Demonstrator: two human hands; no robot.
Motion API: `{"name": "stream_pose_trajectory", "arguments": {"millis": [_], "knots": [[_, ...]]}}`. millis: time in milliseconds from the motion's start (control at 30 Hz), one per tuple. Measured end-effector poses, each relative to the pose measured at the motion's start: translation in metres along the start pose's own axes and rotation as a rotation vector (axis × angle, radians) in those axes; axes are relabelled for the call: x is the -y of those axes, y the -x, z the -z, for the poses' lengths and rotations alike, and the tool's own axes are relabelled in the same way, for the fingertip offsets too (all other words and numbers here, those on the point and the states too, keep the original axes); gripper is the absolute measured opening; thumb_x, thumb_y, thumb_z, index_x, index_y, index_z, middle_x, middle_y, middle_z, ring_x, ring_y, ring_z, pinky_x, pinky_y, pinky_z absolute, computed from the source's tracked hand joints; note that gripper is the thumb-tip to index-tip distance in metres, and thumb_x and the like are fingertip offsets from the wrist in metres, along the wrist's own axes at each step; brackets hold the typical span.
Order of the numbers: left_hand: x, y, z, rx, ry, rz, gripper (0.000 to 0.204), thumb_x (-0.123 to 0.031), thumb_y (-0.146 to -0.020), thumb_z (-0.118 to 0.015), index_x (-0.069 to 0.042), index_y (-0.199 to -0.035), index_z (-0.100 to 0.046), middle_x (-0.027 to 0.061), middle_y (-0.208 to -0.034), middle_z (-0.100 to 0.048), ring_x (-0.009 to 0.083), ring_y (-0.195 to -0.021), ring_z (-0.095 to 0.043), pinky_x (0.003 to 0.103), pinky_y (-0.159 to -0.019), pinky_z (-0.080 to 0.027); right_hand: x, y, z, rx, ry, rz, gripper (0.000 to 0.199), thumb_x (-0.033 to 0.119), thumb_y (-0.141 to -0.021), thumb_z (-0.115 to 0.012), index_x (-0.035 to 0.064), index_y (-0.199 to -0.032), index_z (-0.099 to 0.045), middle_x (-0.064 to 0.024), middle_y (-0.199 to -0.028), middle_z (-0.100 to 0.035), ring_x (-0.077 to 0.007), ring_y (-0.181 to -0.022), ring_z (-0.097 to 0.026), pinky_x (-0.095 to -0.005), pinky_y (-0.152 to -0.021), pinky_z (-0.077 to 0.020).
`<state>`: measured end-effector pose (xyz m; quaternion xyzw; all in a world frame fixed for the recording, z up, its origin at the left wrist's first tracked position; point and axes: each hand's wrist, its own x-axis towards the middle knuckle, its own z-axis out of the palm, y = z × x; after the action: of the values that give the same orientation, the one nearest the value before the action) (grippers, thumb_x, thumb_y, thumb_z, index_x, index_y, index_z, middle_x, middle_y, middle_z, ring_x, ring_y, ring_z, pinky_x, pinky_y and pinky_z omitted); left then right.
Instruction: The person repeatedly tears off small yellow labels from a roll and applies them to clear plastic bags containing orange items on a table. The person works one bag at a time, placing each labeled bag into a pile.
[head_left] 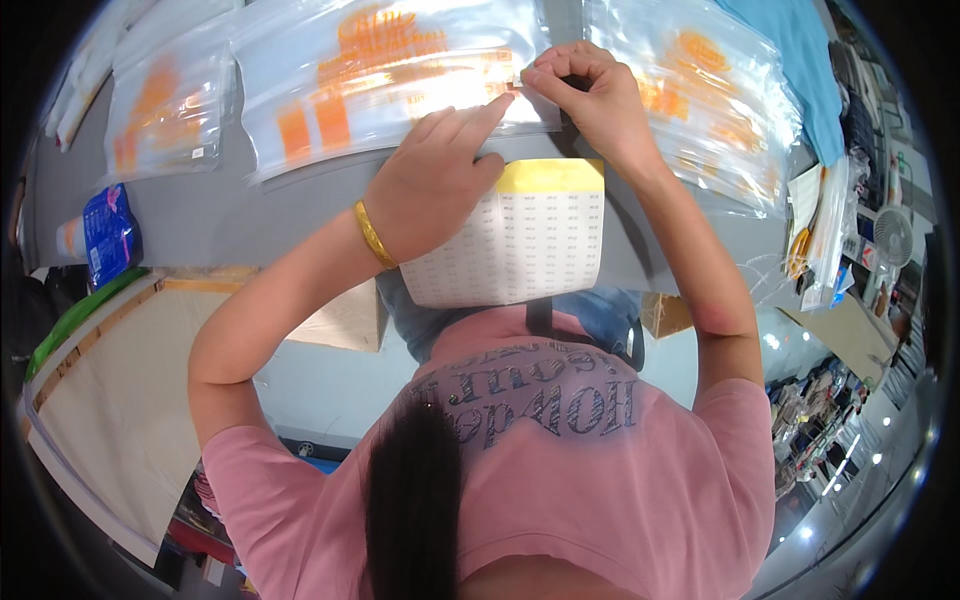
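Three clear bags printed in orange lie along the far side of the grey tabletop (pixel 260 215). The middle bag (pixel 390 70), the widest, is the one between the hands; its near edge is well back from the tabletop's near edge. The left bag (pixel 165 115) lies toward the far left corner, with a small white label near its near right corner. The right bag (pixel 720 130) lies toward the right end, close to the blue cloth (pixel 790 60) at the far right corner. All three look flat and glossy; glare hides whether anything is inside.

The left hand (pixel 435 180) reaches over the middle bag's near edge, forefinger stretched toward its right end, thumb apart and the other fingers loosely bent. The right hand (pixel 605 105) is at that bag's right edge, thumb and forefinger tips together; I cannot tell whether something small is between them.

A label sheet (pixel 535 230), white with a yellow top strip, overhangs the near edge, partly under the left hand. A blue packet (pixel 108 235) stands near the near left corner, its contents hidden. Scissors (pixel 798 250) are at the right end.
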<state>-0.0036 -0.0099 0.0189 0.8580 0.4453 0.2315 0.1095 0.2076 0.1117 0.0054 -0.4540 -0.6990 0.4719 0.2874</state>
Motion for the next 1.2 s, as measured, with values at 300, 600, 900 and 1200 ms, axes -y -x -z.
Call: {"name": "stream_pose_trajectory", "arguments": {"millis": [300,600,900,1200], "knots": [[0.009,-0.017,-0.005,0.079,-0.174,-0.004,0.013,-0.01,-0.082,-0.064,0.001,-0.087,-0.067,0.0175,-0.139,-0.061,0.0292,-0.106,-0.06,0.038,-0.09,-0.049,0.007,-0.003,-0.008,-0.216,0.715,0.3,0.033,0.034,-0.077,-0.087,0.0041,-0.083,-0.075,-0.0096,-0.103,-0.069,-0.0319,-0.102,-0.056,-0.0451,-0.09,-0.0415],[-0.01,0.004,0.016,-0.017,0.049,-0.083,0.012,-0.009,-0.086,-0.07,-0.002,-0.095,-0.067,0.0103,-0.121,-0.067,0.0281,-0.108,-0.062,0.04,-0.094,-0.05,-0.005,-0.04,-0.021,-0.293,0.713,0.25,0.033,0.034,-0.086,-0.08,0.0037,-0.076,-0.072,-0.0073,-0.078,-0.069,-0.0261,-0.087,-0.063,-0.0427,-0.084,-0.0422],[-0.041,0.034,0.056,0.421,0.48,0.311,0.017,-0.01,-0.096,-0.067,0.002,-0.107,-0.064,0.0091,-0.095,-0.07,0.0225,-0.078,-0.065,0.034,-0.072,-0.053,0.043,-0.042,-0.035,-0.5,0.978,0.581,0.029,0.022,-0.1,-0.06,-0.0027,-0.096,-0.074,-0.0116,-0.089,-0.076,-0.019,-0.069,-0.065,-0.0345,-0.062,-0.0479],[-0.016,0.04,0.07,0.48,1.097,0.76,0.03,-0.022,-0.102,-0.068,0.003,-0.118,-0.074,-0.0002,-0.098,-0.075,0.0036,-0.087,-0.06,0.024,-0.083,-0.05,0.027,-0.06,0.181,-0.373,-0.07,-0.007,0.031,0.036,-0.099,-0.068,0.0101,-0.115,-0.075,-0.0014,-0.1,-0.075,-0.0152,-0.091,-0.066,-0.0314,-0.079,-0.0488]]}}
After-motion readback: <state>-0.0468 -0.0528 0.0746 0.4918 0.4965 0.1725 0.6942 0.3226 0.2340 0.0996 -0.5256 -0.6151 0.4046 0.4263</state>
